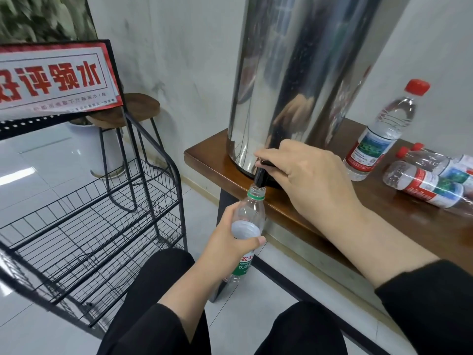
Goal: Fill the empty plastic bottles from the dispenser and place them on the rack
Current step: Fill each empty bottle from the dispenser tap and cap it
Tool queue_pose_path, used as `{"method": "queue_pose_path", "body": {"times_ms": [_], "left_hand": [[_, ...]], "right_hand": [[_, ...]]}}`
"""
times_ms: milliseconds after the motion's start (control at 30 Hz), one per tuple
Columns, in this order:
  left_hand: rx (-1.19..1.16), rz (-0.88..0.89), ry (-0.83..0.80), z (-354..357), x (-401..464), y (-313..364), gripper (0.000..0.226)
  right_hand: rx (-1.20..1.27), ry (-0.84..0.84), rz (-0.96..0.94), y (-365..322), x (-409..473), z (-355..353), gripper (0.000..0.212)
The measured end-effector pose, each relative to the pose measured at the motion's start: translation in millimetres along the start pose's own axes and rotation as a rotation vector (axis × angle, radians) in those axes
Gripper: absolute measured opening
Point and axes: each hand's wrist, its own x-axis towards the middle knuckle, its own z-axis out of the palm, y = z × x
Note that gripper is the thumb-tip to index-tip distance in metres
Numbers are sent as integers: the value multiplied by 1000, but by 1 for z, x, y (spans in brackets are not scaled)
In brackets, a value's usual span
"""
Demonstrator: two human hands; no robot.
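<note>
While left hand (225,242) fingers wrap bottle (249,216), mouth under tap (259,175)

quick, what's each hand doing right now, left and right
Left hand: grip closed around the green-label bottle under the tap.
Right hand: fingers on the tap lever, grip closed on it.

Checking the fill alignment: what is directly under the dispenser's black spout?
The open neck of the green-labelled bottle, gripped by the left hand. Any water stream is not discernible.
</note>
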Motion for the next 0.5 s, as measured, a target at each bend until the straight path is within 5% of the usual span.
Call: {"method": "queue_pose_path", "body": {"times_ms": [133, 267, 400, 500], "left_hand": [[6, 2, 2, 1, 2, -1, 76], [-10, -2, 7, 2, 2, -4, 77], [-43, 5, 4, 1, 3, -8, 73], [-58, 5, -5, 0, 4, -11, 73]], "right_hand": [[-39, -31, -61, 3, -12, 12, 49], [102, -5, -3, 6, -26, 13, 60], [406, 189, 279, 26, -42, 9, 41], [509, 179, 512, 46, -49, 17, 31]]}}
